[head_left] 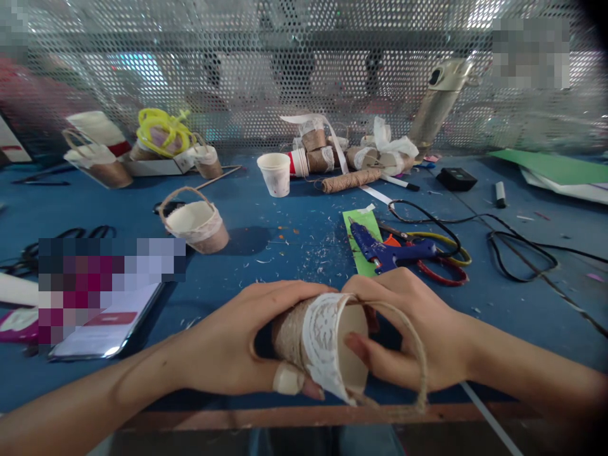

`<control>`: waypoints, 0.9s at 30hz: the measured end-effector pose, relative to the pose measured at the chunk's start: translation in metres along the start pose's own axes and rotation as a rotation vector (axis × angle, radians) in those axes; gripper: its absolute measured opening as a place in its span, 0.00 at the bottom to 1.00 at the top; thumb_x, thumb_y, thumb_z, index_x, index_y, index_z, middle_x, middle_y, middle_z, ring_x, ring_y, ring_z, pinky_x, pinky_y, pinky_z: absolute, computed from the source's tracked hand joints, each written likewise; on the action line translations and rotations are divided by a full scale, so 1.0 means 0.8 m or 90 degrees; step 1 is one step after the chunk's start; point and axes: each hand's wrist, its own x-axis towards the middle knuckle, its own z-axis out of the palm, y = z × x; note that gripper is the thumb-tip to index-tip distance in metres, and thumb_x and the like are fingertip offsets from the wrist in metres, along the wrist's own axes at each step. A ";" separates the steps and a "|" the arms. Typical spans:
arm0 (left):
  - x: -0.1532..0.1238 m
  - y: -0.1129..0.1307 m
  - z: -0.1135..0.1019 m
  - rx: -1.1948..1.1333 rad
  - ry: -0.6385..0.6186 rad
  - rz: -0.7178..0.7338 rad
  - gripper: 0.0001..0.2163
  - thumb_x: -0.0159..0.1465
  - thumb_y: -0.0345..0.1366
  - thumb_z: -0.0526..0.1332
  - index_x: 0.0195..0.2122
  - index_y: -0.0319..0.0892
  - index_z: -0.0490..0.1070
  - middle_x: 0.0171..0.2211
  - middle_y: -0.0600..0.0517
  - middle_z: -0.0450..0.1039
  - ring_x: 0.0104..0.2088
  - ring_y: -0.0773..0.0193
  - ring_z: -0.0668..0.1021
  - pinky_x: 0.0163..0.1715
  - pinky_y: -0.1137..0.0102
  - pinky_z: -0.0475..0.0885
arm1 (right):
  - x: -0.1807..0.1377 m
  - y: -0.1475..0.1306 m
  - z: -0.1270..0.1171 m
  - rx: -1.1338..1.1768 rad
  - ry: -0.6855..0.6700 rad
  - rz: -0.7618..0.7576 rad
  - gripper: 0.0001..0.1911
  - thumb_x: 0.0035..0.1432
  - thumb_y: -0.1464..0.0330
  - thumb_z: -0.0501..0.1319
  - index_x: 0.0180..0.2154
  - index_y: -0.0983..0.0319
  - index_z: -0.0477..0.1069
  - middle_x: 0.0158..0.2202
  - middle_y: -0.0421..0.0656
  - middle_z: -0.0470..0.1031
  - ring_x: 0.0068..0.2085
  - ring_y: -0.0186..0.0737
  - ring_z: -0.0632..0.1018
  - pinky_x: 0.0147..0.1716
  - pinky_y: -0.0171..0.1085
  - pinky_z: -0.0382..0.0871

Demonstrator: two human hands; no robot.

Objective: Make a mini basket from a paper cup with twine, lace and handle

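A small paper-cup basket (325,339), wrapped in brown twine with a white lace band and a twine handle, lies tilted on its side at the table's front edge, its mouth facing right. Around its body curls my left hand (237,339), with a bandage on the thumb. My right hand (413,329) grips the rim, thumb inside the cup and fingers at the outer wall beside the handle. Just beyond the right hand, a blue glue gun (389,250) rests on a green paper piece (354,225). Another finished-looking twine basket (202,228) stands behind the left hand.
A phone (114,323) lies at left. Scissors (446,269) and a black cable (498,240) are on the right. Farther back are a white paper cup (275,174), a twine roll (351,180), several wrapped cups, a metal bottle (437,104) and a perforated metal screen (237,82).
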 end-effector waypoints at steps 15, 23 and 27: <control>-0.001 -0.002 -0.004 0.010 0.030 0.008 0.35 0.54 0.44 0.74 0.61 0.51 0.64 0.55 0.50 0.77 0.51 0.51 0.81 0.52 0.64 0.74 | 0.000 0.003 0.003 -0.041 0.105 -0.002 0.06 0.65 0.70 0.57 0.38 0.63 0.72 0.25 0.38 0.74 0.22 0.32 0.71 0.23 0.33 0.62; -0.002 -0.010 -0.004 -0.038 0.100 0.072 0.35 0.55 0.45 0.73 0.64 0.54 0.63 0.57 0.50 0.76 0.51 0.51 0.81 0.51 0.62 0.77 | -0.003 0.003 -0.001 0.012 0.197 -0.040 0.07 0.64 0.73 0.60 0.44 0.61 0.69 0.27 0.36 0.74 0.24 0.30 0.73 0.25 0.30 0.66; -0.004 -0.015 -0.005 -0.079 0.153 0.084 0.36 0.56 0.47 0.73 0.65 0.55 0.63 0.60 0.49 0.74 0.55 0.49 0.79 0.55 0.62 0.76 | -0.003 -0.002 -0.006 0.001 0.304 -0.012 0.06 0.65 0.76 0.58 0.41 0.60 0.69 0.25 0.34 0.72 0.22 0.27 0.73 0.24 0.28 0.67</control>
